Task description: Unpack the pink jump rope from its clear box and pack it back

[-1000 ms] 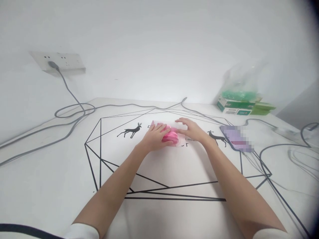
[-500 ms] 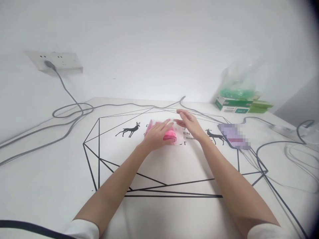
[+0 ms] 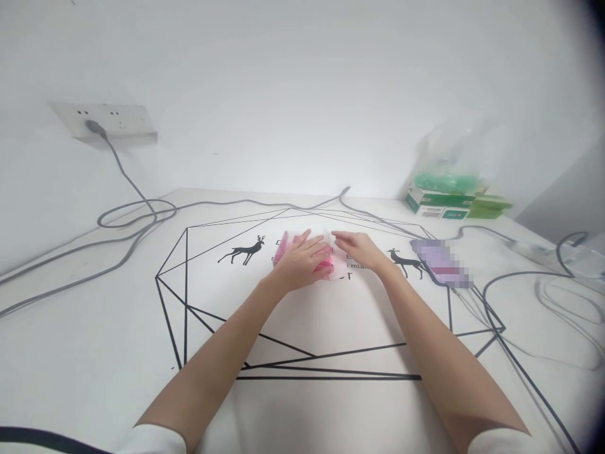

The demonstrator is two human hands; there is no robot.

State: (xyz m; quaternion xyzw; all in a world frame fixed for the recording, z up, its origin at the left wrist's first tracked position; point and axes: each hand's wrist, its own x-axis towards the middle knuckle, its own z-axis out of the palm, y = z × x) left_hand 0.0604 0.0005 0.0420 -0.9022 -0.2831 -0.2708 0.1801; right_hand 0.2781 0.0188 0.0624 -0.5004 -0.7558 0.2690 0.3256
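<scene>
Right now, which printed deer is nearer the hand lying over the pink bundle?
The antlered deer, left of the pink bundle and nearer the left hand. The other deer shows no antlers and stands beyond the right hand.

Bundle point(image 3: 326, 268) bright pink, wrap point(image 3: 339, 269) whitish see-through. Bench point(image 3: 94, 359) white: black angular line print point(image 3: 186, 265), black deer silhouettes point(image 3: 243, 253), dark lettering point(image 3: 357, 266). Phone-like item point(image 3: 437, 260) lilac, reddish patch. Boxes point(image 3: 439, 198) green/white; bag point(image 3: 451, 148) clear, green inside. Cable point(image 3: 123, 174) grey. Sleeves point(image 3: 158, 436) white. Socket panel point(image 3: 130, 124) off-white, plug point(image 3: 95, 128) grey.
</scene>
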